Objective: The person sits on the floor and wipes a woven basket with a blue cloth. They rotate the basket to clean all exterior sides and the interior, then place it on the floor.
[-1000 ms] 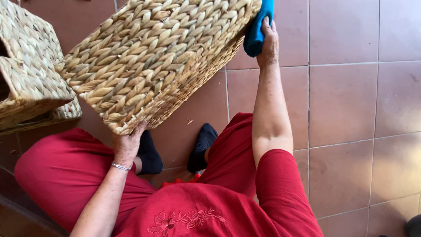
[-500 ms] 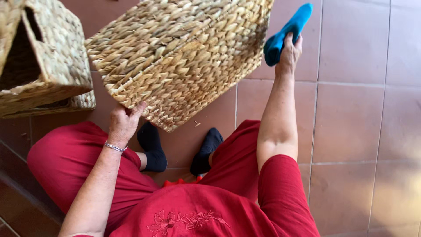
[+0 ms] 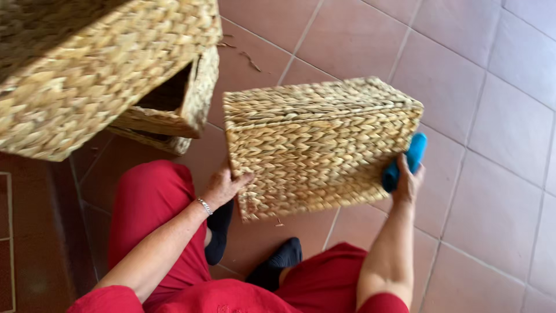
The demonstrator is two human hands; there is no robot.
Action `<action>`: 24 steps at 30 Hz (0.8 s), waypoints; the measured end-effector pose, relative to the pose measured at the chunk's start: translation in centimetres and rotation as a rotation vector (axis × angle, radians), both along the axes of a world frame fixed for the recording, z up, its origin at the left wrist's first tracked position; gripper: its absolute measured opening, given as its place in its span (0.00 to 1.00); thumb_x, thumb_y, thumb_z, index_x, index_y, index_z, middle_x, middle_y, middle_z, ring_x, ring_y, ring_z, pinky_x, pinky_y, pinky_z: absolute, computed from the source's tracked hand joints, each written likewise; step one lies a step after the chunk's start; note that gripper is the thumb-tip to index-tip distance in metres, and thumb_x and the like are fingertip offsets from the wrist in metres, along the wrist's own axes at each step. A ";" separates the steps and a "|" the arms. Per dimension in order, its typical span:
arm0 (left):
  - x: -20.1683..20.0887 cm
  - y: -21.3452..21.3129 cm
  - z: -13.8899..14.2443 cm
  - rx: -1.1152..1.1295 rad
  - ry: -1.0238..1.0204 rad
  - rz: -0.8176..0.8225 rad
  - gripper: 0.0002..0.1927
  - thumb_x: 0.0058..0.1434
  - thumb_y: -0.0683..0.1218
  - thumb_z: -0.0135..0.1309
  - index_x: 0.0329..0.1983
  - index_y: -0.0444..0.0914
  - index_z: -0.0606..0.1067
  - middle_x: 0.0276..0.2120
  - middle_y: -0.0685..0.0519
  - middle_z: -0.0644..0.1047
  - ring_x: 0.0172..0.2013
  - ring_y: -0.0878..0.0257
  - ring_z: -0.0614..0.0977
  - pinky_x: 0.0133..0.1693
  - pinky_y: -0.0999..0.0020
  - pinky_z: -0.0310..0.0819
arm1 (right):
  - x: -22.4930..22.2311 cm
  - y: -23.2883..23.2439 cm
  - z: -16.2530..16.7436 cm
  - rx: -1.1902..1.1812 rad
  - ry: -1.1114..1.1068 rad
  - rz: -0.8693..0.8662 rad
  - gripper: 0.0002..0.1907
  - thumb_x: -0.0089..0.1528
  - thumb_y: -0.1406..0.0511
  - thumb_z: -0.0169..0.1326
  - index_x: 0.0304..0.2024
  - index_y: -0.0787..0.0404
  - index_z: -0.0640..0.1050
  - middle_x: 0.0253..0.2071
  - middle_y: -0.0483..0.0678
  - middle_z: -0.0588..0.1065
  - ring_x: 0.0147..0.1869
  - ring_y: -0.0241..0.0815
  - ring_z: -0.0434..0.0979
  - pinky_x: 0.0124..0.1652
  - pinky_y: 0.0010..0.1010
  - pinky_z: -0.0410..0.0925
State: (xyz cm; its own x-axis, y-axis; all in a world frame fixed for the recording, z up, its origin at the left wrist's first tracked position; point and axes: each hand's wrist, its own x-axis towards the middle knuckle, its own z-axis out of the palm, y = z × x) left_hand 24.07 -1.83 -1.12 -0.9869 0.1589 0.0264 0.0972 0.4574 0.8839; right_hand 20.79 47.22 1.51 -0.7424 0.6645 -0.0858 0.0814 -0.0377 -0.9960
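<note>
Both hands are on the rectangular woven straw basket, which we find held off the floor in front of the knees, tipped so that one long woven side faces the camera.

Left hand: we record it pressed against the basket's lower left corner, palm to the weave, fingers loosely spread and partly curled round the edge. It is a supporting grip rather than a tight clench. A thin silver bracelet sits at the wrist.

Right hand: we note it at the basket's lower right end, fingers closed round a bright blue cloth. The cloth stands up from the fist and lies against the basket's end wall. Whether the hand also grips the basket itself, we cannot tell; it bears against that end.

Surroundings: a second, larger woven straw basket fills the upper left of the view, well apart from both hands, with a smaller woven piece beneath it. Below the held basket we see the terracotta tiled floor, red trousers and two feet in dark socks. Small straw fragments lie on the tiles beyond the basket.
</note>
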 end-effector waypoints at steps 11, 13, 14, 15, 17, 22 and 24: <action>0.2 3.0 -1.0 -0.224 -0.453 -0.025 0.54 0.58 0.66 0.57 0.76 0.40 0.43 0.56 0.37 0.74 0.54 0.43 0.78 0.57 0.53 0.72 | 4.5 -1.6 0.8 0.971 -0.934 0.018 0.46 0.57 0.44 0.64 0.70 0.57 0.64 0.60 0.68 0.69 0.62 0.69 0.69 0.57 0.56 0.65; 1.3 3.4 -2.1 -0.208 -0.288 0.010 0.61 0.57 0.63 0.62 0.75 0.37 0.34 0.68 0.32 0.61 0.64 0.40 0.69 0.61 0.50 0.63 | 4.0 -3.4 -0.4 1.060 -0.930 -0.028 0.41 0.60 0.48 0.60 0.70 0.57 0.64 0.63 0.65 0.67 0.66 0.67 0.64 0.57 0.59 0.62; 1.6 3.4 -2.4 -0.203 -0.342 -0.004 0.61 0.57 0.64 0.61 0.75 0.37 0.33 0.70 0.33 0.58 0.65 0.41 0.68 0.63 0.52 0.62 | 3.7 -4.7 -0.5 1.105 -0.924 -0.049 0.39 0.61 0.50 0.58 0.70 0.57 0.64 0.65 0.63 0.66 0.69 0.66 0.62 0.58 0.61 0.61; 1.7 3.3 -2.5 -0.200 -0.395 -0.019 0.62 0.56 0.64 0.60 0.76 0.37 0.32 0.71 0.35 0.56 0.67 0.42 0.66 0.65 0.54 0.60 | 3.4 -5.9 -0.8 1.152 -0.881 0.033 0.38 0.62 0.53 0.56 0.70 0.58 0.64 0.66 0.64 0.65 0.67 0.66 0.64 0.58 0.58 0.62; 2.0 2.9 -2.4 -0.188 -0.436 -0.038 0.62 0.56 0.64 0.60 0.76 0.37 0.32 0.72 0.37 0.55 0.68 0.43 0.65 0.67 0.57 0.60 | 2.7 -9.2 -1.3 1.174 -0.842 0.209 0.35 0.64 0.56 0.53 0.72 0.59 0.63 0.64 0.64 0.67 0.64 0.63 0.66 0.59 0.55 0.64; 2.7 2.6 -1.2 -0.080 -0.390 -0.020 0.61 0.55 0.62 0.62 0.77 0.45 0.34 0.71 0.40 0.60 0.67 0.45 0.67 0.66 0.57 0.60 | 3.7 -23.1 -2.0 1.268 -0.345 0.568 0.26 0.62 0.58 0.58 0.60 0.57 0.68 0.52 0.59 0.71 0.51 0.56 0.70 0.42 0.46 0.71; 3.1 2.8 -0.4 -0.066 -0.431 0.008 0.55 0.54 0.57 0.61 0.78 0.47 0.41 0.67 0.40 0.68 0.65 0.44 0.72 0.66 0.56 0.64 | 5.3 -28.0 -2.5 1.327 -0.302 0.819 0.35 0.60 0.56 0.61 0.67 0.56 0.64 0.56 0.62 0.70 0.55 0.57 0.70 0.44 0.45 0.72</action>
State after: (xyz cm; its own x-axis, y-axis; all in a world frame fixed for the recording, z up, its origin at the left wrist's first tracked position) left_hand 27.20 0.97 -1.52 -0.9068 0.1390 -0.3980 -0.2776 0.5136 0.8119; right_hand 26.11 19.18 -0.99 -0.9855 -0.1694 0.0010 -0.1652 0.9593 -0.2290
